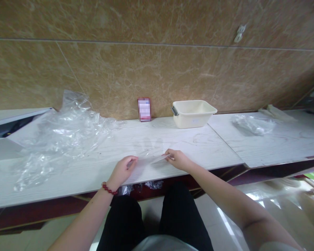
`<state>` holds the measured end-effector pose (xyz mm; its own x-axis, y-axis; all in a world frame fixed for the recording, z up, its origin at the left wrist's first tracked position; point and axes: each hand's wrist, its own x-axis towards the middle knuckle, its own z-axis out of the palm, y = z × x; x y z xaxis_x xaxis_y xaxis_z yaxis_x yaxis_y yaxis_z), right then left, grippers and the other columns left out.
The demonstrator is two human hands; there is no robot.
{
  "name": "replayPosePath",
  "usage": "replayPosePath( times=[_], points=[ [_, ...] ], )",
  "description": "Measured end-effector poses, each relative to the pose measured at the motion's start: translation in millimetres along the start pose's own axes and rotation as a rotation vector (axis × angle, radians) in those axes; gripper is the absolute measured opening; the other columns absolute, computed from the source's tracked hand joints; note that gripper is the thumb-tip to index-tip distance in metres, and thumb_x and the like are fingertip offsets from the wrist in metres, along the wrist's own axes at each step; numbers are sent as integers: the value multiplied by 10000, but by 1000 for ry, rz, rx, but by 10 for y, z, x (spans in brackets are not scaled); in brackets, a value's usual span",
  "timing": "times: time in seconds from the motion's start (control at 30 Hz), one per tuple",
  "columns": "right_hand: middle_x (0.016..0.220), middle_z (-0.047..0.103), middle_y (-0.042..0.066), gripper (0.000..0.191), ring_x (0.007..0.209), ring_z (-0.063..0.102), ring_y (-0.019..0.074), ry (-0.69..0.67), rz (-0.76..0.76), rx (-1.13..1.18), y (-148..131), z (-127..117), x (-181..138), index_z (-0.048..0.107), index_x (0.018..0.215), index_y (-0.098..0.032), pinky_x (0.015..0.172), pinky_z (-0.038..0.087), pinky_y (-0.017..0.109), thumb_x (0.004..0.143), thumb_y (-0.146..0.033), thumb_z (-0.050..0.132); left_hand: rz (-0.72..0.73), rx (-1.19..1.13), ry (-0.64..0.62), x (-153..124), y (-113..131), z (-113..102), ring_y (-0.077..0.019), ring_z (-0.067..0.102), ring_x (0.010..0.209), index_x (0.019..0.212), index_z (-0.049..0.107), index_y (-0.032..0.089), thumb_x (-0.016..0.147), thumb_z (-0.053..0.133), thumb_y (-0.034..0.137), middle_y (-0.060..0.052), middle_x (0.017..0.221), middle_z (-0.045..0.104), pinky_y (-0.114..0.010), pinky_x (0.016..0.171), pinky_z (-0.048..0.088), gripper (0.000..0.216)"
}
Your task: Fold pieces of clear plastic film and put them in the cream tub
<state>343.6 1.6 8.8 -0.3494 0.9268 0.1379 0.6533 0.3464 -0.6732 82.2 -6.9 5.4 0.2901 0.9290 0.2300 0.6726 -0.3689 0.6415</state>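
Note:
A clear plastic bag [148,161] lies flat on the white table [172,139] right in front of me. My left hand [123,169], with a red bead bracelet at the wrist, pinches the bag's left edge. My right hand [178,159] pinches its right edge, fingers closed on the film. The bag's lower end hangs over the table's front edge.
A big heap of crumpled clear plastic [65,136] covers the table's left part. A cream tub [192,113] and a small red box [144,109] stand by the brown tiled wall. Another crumpled bag [252,124] lies on the adjoining table at right.

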Motion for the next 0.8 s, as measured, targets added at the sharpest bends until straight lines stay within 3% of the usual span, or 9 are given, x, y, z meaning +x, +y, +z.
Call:
replayPosePath(
  times=[0.17,0.3,0.47,0.67,0.8],
  points=[
    [1012,581,38,131,854,550,117,140,121,84,29,59,322,565,794,-178,708,433,218,673,-170,515,-23,-34,80,268,-8,48,-166,554,834,812,546,174,766,393,372,-53,870,607,-295,779,423,255],
    [819,622,15,166,727,559,110,168,288,52,11,39,539,566,838,-187,623,422,205,686,-202,503,-129,-86,106,458,12,72,-155,572,706,750,526,180,749,394,380,-23,735,608,-275,672,447,239],
    [693,602,19,230,620,533,111,169,432,-47,-92,-20,679,562,723,-178,540,374,203,720,-385,461,-279,-198,131,617,-8,114,-135,586,574,749,515,184,713,428,369,-9,721,607,-226,497,439,207],
    [680,596,8,123,598,512,100,146,471,-70,-92,-15,730,559,704,-183,506,343,184,661,-289,515,-334,-66,113,689,-55,143,-123,543,430,726,533,177,716,420,360,17,505,547,-226,469,409,215],
    [664,598,9,147,568,508,99,166,472,-61,-7,52,749,557,714,-178,479,337,186,665,-309,510,-386,-85,121,695,-81,179,-97,510,399,761,527,174,696,440,332,6,612,574,-215,436,390,191]
  ],
)
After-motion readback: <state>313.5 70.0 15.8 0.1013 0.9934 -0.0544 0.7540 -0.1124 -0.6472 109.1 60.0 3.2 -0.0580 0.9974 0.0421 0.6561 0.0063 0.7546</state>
